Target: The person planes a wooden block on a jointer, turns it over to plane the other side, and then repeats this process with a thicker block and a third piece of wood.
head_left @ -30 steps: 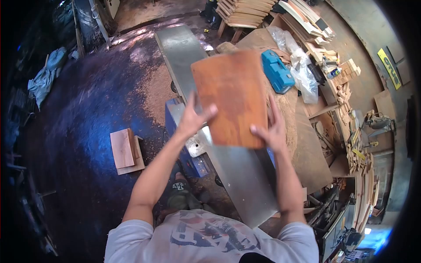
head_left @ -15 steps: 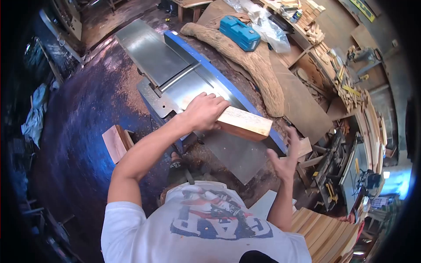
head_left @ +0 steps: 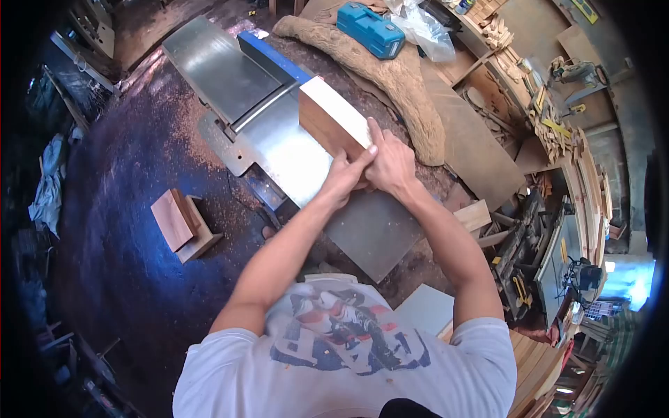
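A thick wooden block (head_left: 333,117) with a pale top face and browner side stands over the metal bed of a jointer (head_left: 268,143), along its blue fence (head_left: 275,57). My left hand (head_left: 341,177) grips the block's near end from the left side, thumb toward the top. On the right of that same end, my right hand (head_left: 391,160) is closed round the wood, its index finger stretched along it. Both hands touch each other there. Whether the block's underside rests flat on the bed is hard to see.
A small wooden stand (head_left: 185,223) with a reddish board on it is on the dark floor to the left. Beyond the fence lie a long curved log (head_left: 390,90) and a teal tool case (head_left: 371,29). Wood scraps (head_left: 554,132) fill shelves on the right.
The block has swung round from pointing right to pointing away from me, against the fence. My right hand, open and apart before, has come onto the block; my left hand has shifted to its near end.
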`<act>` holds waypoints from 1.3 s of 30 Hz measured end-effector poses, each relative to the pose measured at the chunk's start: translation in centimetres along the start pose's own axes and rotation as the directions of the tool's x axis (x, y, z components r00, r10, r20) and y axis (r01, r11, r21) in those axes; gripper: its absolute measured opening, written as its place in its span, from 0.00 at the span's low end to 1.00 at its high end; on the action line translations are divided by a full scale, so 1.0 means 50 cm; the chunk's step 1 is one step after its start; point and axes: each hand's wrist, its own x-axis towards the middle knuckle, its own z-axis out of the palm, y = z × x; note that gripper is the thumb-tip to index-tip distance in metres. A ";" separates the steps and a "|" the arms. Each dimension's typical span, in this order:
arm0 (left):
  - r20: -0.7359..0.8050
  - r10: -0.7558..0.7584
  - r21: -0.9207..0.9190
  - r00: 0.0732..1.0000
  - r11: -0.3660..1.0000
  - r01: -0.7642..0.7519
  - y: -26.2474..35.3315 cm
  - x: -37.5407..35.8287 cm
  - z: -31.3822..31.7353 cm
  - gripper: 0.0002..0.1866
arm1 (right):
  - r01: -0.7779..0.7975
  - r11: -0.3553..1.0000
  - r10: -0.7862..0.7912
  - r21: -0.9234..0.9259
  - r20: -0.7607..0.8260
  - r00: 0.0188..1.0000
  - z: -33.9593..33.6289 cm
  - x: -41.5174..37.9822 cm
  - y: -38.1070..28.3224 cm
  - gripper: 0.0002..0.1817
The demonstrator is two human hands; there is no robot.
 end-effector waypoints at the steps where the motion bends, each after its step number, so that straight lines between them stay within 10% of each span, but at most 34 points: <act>1: -0.046 0.035 -0.035 0.998 0.999 -0.037 0.008 0.019 0.007 0.46 | 0.014 1.000 -0.014 0.004 -0.022 1.000 0.002 0.018 -0.004 0.49; 18: -0.231 0.120 -0.036 0.966 0.991 -0.131 0.064 0.076 -0.040 0.31 | 0.162 0.965 -0.188 0.204 0.117 0.975 -0.002 0.134 -0.021 0.51; 30: -0.362 0.284 -0.044 0.888 0.946 -0.321 0.088 0.112 -0.074 0.52 | 0.173 0.984 -0.175 0.037 0.084 0.981 -0.001 0.193 -0.077 0.46; 39: -0.325 0.309 0.004 0.894 0.946 -0.325 0.127 0.161 -0.149 0.46 | 0.216 0.973 -0.218 0.083 0.017 0.976 0.000 0.258 -0.116 0.44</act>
